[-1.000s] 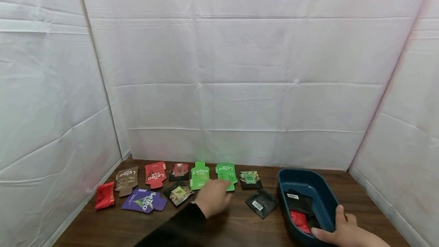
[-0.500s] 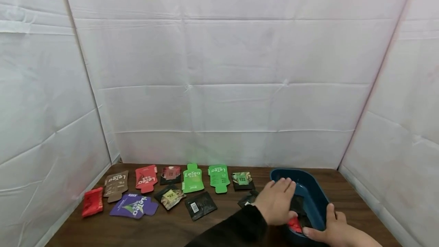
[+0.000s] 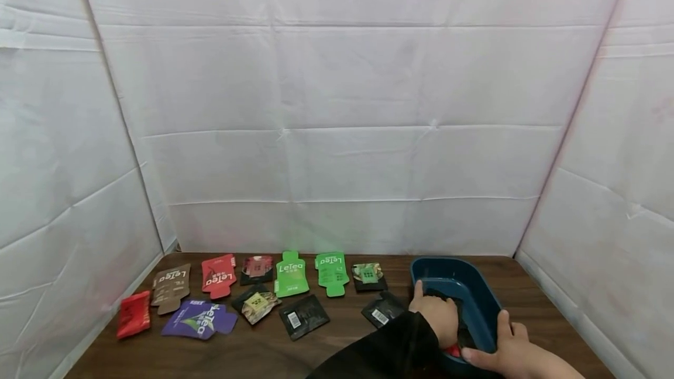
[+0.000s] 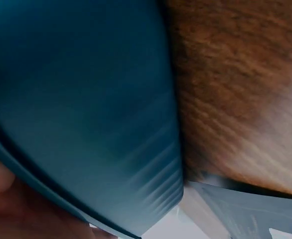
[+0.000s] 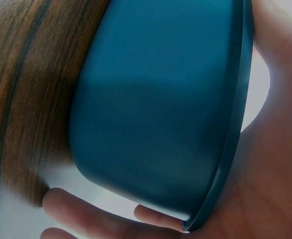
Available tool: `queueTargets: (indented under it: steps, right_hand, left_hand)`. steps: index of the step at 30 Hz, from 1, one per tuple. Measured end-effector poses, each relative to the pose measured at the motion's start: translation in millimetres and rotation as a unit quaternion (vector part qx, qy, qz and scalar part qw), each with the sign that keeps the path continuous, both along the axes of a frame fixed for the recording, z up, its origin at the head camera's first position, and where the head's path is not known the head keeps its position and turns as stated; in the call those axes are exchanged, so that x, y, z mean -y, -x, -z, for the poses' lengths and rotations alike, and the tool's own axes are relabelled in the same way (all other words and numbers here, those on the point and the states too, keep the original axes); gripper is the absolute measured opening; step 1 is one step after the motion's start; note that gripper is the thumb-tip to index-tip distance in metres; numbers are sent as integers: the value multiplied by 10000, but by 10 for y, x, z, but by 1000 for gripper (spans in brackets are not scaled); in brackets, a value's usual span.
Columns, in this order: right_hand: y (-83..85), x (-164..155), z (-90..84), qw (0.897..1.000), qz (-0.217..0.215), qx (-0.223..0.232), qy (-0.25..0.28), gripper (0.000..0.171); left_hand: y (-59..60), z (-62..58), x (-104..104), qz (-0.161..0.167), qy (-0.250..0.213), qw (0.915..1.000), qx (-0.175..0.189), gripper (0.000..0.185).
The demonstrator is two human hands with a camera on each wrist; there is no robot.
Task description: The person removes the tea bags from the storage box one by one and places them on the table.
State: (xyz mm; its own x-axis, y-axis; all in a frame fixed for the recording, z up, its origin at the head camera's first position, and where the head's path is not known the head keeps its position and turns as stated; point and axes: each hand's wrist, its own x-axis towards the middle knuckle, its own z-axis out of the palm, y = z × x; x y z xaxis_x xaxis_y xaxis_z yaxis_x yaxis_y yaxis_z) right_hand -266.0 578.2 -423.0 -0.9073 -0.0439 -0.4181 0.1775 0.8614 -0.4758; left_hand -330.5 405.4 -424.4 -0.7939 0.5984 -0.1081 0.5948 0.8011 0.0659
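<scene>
My left hand (image 3: pixel 436 316) is over the near-left side of a dark blue plastic bin (image 3: pixel 481 294). One finger points outward by the rim. The other fingers are hidden inside the bin, so what they touch does not show. Black packets (image 3: pixel 466 329) and a bit of a red packet (image 3: pixel 453 351) show beneath it. My right hand (image 3: pixel 518 351) grips the bin's near-right rim, the thumb on the inside edge; the right wrist view shows the bin wall (image 5: pixel 151 109) between thumb and fingers. Left of the bin lie two black packets with white labels, one nearer (image 3: pixel 384 309), one farther left (image 3: pixel 304 317).
Flat LeTea cartons lie in the back row: brown (image 3: pixel 171 286), red (image 3: pixel 219 276), light green (image 3: pixel 291 276) and darker green (image 3: pixel 332 275). A purple carton (image 3: pixel 197 319), a red packet (image 3: pixel 134 314) and several patterned black packets (image 3: pixel 368 277) lie among them. White sheets (image 3: pixel 342 104) wall the table.
My left hand has left a black packet below the green cartons and moved right to the bin, its fingers going in. My right hand keeps its grip. The head view has panned right.
</scene>
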Motion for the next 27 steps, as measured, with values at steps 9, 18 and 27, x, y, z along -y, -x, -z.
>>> queueTargets:
  steps: [9, 18, 27]
  right_hand:
    - [-24, 13, -40, 9999, -107, -10, 10, 133]
    - [-7, 14, -2, 10000, -69, -7, -2, 134]
    - [-28, 25, -35, 9999, 41, 8, -145, 135]
  left_hand:
    - [-26, 5, -69, 121, -17, 9992, -391, 17]
    - [-82, -56, 22, 278, 46, 9952, -934, 19]
    - [-32, -176, 390, 306, -1551, 9757, -1516, 11]
